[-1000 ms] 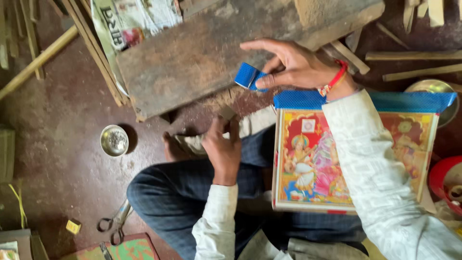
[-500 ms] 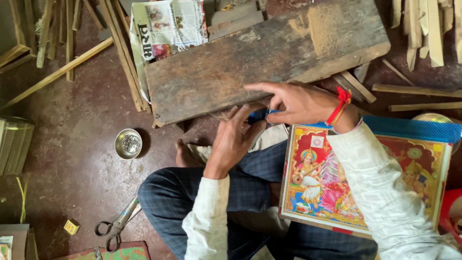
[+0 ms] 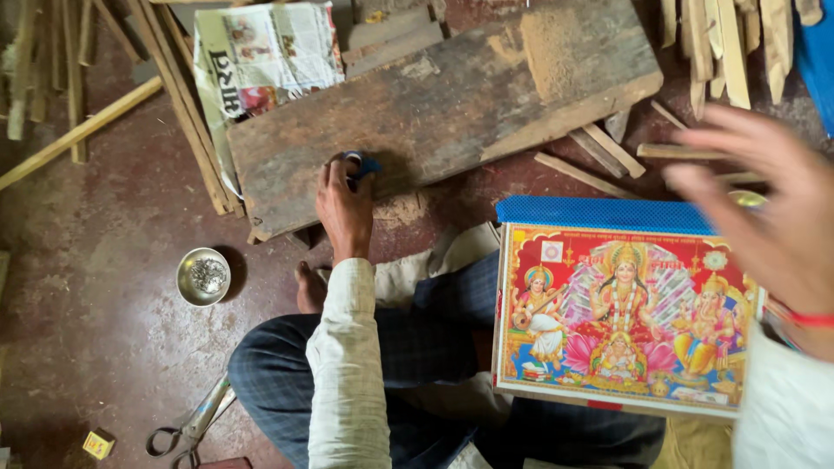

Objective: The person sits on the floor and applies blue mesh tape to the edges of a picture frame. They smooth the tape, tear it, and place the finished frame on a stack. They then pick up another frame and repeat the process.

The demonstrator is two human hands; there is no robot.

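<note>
Pressing down on a worn wooden plank, the left hand closes its grip on a small blue piece, which peeks out past the fingertips and lies on the plank's near edge. Most of this blue piece is hidden under the fingers, so its shape cannot be made out. The right hand hovers open and empty, fingers spread, well apart from the blue piece; it is blurred and partly cut off by the right edge of the view, with a red wrist thread just visible.

A colourful religious print, topped by a blue strip, rests on the person's lap below the right hand; its right edge is covered by the white sleeve. The person sits cross-legged on the reddish floor, and a bare foot shows just below the plank.

To the left of the foot stands a small steel bowl holding small metal bits too fine to identify. Scissors lie near the bottom edge, partly cut off, with a small yellow box beside them. A folded newspaper lies partly under the plank's left end. Thin wooden strips lie at the upper left, and more wood offcuts lie at the upper right.
</note>
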